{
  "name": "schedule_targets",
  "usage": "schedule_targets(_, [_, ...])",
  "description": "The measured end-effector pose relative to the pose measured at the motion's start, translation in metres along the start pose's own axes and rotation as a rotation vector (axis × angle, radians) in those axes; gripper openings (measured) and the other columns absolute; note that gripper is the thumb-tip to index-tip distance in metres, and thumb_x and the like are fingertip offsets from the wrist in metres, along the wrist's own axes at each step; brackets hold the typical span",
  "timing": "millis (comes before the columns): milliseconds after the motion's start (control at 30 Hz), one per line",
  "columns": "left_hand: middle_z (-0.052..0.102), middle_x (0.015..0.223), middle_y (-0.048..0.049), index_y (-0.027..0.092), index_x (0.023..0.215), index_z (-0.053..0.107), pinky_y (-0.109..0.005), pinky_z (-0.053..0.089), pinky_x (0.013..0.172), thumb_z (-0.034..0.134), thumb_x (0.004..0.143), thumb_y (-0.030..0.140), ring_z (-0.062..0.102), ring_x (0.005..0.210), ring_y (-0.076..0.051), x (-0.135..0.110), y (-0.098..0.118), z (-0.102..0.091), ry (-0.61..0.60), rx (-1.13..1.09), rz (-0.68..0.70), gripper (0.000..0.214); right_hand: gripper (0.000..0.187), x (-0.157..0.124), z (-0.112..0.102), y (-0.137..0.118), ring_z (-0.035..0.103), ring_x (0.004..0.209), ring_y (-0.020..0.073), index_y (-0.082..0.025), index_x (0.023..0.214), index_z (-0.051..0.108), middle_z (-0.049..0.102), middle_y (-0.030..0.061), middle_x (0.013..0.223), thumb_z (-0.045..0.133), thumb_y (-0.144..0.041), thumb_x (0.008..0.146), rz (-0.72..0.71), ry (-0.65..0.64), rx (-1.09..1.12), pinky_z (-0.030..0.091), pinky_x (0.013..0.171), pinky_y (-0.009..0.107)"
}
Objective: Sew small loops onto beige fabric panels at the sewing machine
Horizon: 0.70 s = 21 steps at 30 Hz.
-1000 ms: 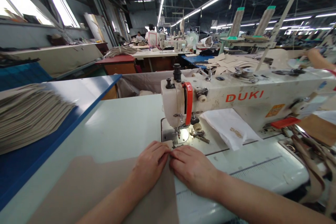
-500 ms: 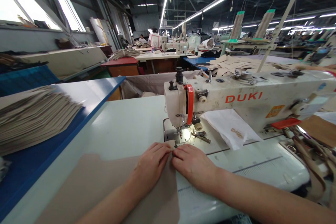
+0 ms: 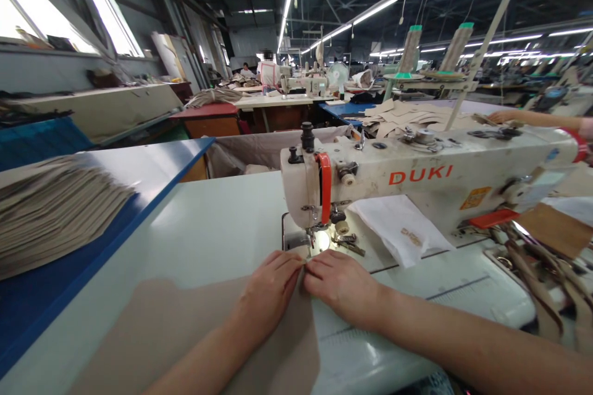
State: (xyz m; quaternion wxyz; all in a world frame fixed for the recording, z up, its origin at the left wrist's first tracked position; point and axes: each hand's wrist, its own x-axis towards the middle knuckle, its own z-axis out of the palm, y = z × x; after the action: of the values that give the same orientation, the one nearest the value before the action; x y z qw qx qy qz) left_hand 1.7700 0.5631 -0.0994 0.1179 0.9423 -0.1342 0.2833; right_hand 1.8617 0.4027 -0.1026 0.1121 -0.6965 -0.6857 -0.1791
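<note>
A large beige fabric piece (image 3: pixel 185 315) lies flat on the pale machine table, its narrow end reaching toward the needle of a white sewing machine (image 3: pixel 370 166). Both hands meet at the fabric's right edge, just in front of the presser foot (image 3: pixel 311 241). My left hand (image 3: pixel 273 281) pinches that edge between thumb and fingers. My right hand (image 3: pixel 340 284) has its fingers closed on the same edge from the other side, fingertips almost touching the left ones. What exactly lies under the fingertips is hidden. The machine's lamp lights the needle plate (image 3: pixel 323 242).
Stacked beige fabric pieces (image 3: pixel 55 216) lie on a blue-edged table at left. A white sheet (image 3: pixel 403 228) rests on the machine bed. Brown straps (image 3: pixel 537 284) hang at right. Behind the machine are cut pieces (image 3: pixel 393 114), thread cones (image 3: pixel 410 52) and another person's arm (image 3: pixel 532 117).
The fabric's end has shifted slightly forward toward the needle with both hands still on it. The view has turned a little, and another person's arm shows more at right.
</note>
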Motion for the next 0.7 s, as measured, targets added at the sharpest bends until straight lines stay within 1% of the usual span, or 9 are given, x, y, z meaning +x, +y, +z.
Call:
schedule_targets(133, [0.07,0.089,-0.0046,0.018,0.091,0.063,-0.032,0.054,0.076,0.043,0.091,0.016,0.062,0.084,-0.018,0.012,-0.003,0.012,-0.006,-0.003,0.009,0.02,0.005,-0.007,0.003,0.013,0.054,0.088,0.0191,-0.016,0.089,0.057,0.062,0.0035,0.091,0.057,-0.021,0.088,0.035,-0.003,-0.014,0.044,0.082,0.033])
schedule_targets(233, [0.069,0.089,-0.0043,0.018,0.089,0.062,-0.033,0.054,0.076,0.045,0.091,0.015,0.061,0.083,-0.019,0.018,-0.006,0.016,-0.037,-0.014,-0.006,0.018,0.005,-0.01,0.007,0.019,0.054,0.09,0.0191,-0.016,0.088,0.057,0.062,0.0037,0.096,0.055,-0.021,0.089,0.064,0.01,0.003,0.043,0.084,0.033])
schedule_targets(367, [0.069,0.09,-0.0042,0.018,0.09,0.061,-0.034,0.053,0.078,0.045,0.09,0.014,0.06,0.085,-0.019,0.021,-0.008,0.017,-0.047,-0.023,-0.008,0.016,0.005,-0.012,0.011,0.02,0.054,0.094,0.0187,-0.015,0.089,0.057,0.063,0.004,0.099,0.055,-0.02,0.088,0.097,0.067,0.061,0.043,0.087,0.031])
schedule_targets(533, [0.068,0.089,-0.0039,0.018,0.089,0.06,-0.033,0.052,0.078,0.045,0.091,0.014,0.06,0.083,-0.018,0.02,-0.008,0.016,-0.038,-0.014,-0.002,0.016,0.006,-0.015,0.015,0.018,0.056,0.095,0.0188,-0.016,0.085,0.058,0.065,0.0033,0.096,0.054,-0.018,0.089,0.204,0.172,0.112,0.044,0.087,0.031])
schedule_targets(600, [0.068,0.088,-0.0036,0.018,0.088,0.06,-0.033,0.052,0.078,0.045,0.091,0.015,0.06,0.082,-0.018,0.02,-0.008,0.017,-0.029,-0.006,-0.001,0.016,0.006,-0.014,0.016,0.019,0.057,0.094,0.0185,-0.016,0.083,0.058,0.066,0.0028,0.093,0.055,-0.017,0.088,0.21,0.185,0.122,0.045,0.086,0.03])
schedule_targets(700, [0.068,0.085,-0.0026,0.019,0.086,0.06,-0.032,0.052,0.076,0.046,0.091,0.016,0.06,0.08,-0.018,0.02,-0.008,0.019,-0.011,-0.004,-0.021,0.015,0.005,-0.013,0.017,0.02,0.058,0.092,0.0178,-0.016,0.082,0.057,0.067,0.0024,0.091,0.057,-0.016,0.087,0.18,0.18,0.135,0.045,0.086,0.029])
